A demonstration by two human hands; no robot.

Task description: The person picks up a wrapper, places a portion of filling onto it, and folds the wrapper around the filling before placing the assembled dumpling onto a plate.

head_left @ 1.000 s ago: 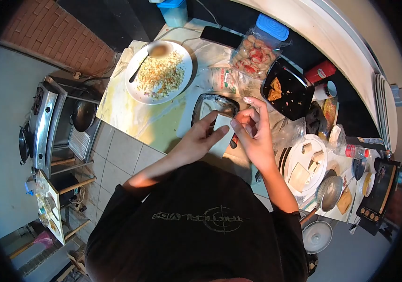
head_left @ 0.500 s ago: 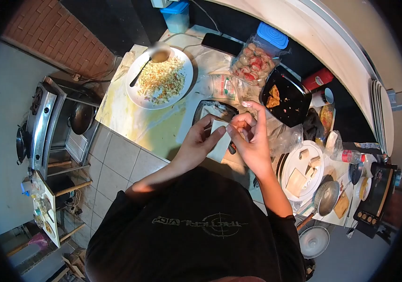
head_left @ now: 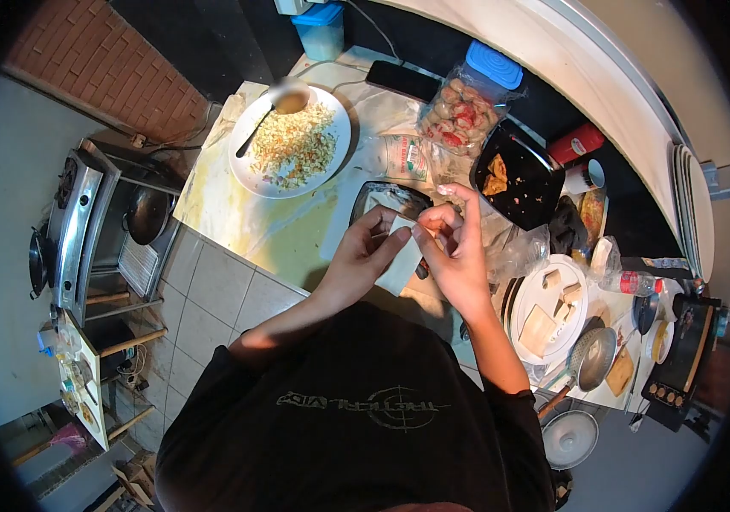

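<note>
A pale, thin pastry wrapper (head_left: 400,269) hangs between my two hands above the table's front edge. My left hand (head_left: 362,258) pinches it from the left with thumb and fingers. On the other side, my right hand (head_left: 457,263) has its thumb and fingers closed at the wrapper's upper right edge, with the index finger raised. Just behind the hands lies a dark tray (head_left: 365,198) with a whitish content, partly covered by my fingers. A dark object beneath the right hand is mostly hidden.
A white plate (head_left: 246,175) of chopped filling with a small bowl (head_left: 293,101) stands at the back left. To the right are a black dish (head_left: 535,183) with fried pieces, a bag of round items (head_left: 460,113), and a plate (head_left: 565,337) with wrappers. A pan (head_left: 593,363) sits nearby.
The wrapper's lower part now hangs down more fully and shows more of its pale surface between my hands. Both hands have stayed almost in place.
</note>
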